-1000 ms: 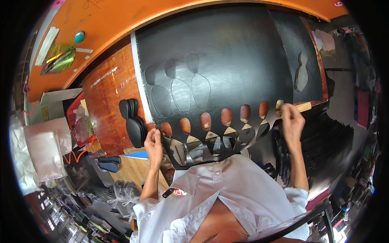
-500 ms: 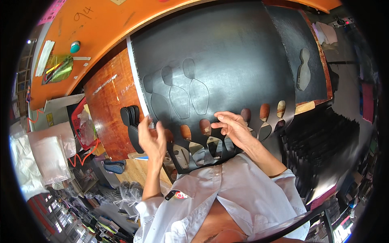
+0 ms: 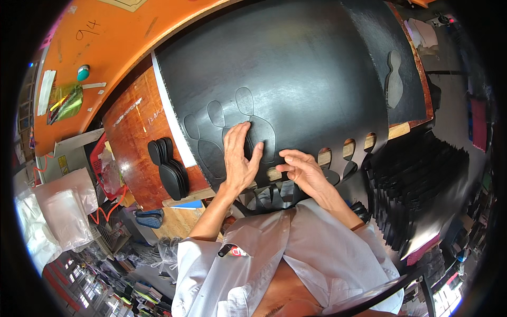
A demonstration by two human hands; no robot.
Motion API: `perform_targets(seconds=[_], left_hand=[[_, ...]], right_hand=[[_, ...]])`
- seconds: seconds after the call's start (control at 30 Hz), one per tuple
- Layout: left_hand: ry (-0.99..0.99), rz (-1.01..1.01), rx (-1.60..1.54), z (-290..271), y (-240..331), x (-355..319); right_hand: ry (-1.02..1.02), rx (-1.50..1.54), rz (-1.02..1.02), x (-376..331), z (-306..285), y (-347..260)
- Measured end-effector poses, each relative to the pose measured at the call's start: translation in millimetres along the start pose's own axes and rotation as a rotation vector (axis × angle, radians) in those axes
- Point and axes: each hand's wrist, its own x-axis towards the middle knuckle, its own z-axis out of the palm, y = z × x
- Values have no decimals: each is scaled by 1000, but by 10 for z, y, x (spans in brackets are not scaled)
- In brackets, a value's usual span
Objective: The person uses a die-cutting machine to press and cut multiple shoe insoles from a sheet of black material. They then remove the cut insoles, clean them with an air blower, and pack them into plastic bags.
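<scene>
Head view: my left hand (image 3: 237, 158) presses flat on the black sheet (image 3: 296, 79) on the bench; my right hand (image 3: 303, 171) pinches a punched sole-shaped piece (image 3: 262, 138) at its near edge. Next I should pull it free carefully.

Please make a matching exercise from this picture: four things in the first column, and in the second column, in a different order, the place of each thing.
Things:
1. large black leather sheet
2. stack of black sole-shaped cut pieces
3. left hand
4. small teal round object

Places:
A. on the orange surface, far left
B. flat on the black sheet, over stamped outlines
C. on the brown board, left of the sheet
D. spread across the middle of the table

Pairs: 1-D, 2-C, 3-B, 4-A
</scene>
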Motion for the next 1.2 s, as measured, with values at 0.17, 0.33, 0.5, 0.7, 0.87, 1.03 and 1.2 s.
perform_targets(seconds=[0.17,0.33,0.5,0.7,0.87,1.03,1.2], left_hand=[[-63,-15,56,54,166,14],[-112,-33,162,81,318,87],[-140,-163,-39,-182,286,238],[46,-553,-788,-951,154,405],[127,-318,-701,-1545,43,400],[29,-134,17,-938,-26,32],[-41,-152,112,-237,-49,-254]], right_hand=[[-241,232,43,110,-60,-27],[-262,147,53,237,-135,-12],[-164,-80,-71,219,-62,105],[204,-929,-480,-287,204,52],[242,-952,-718,-279,424,-77],[-121,-614,-76,412,650,13],[-140,-184,4,608,562,145]])
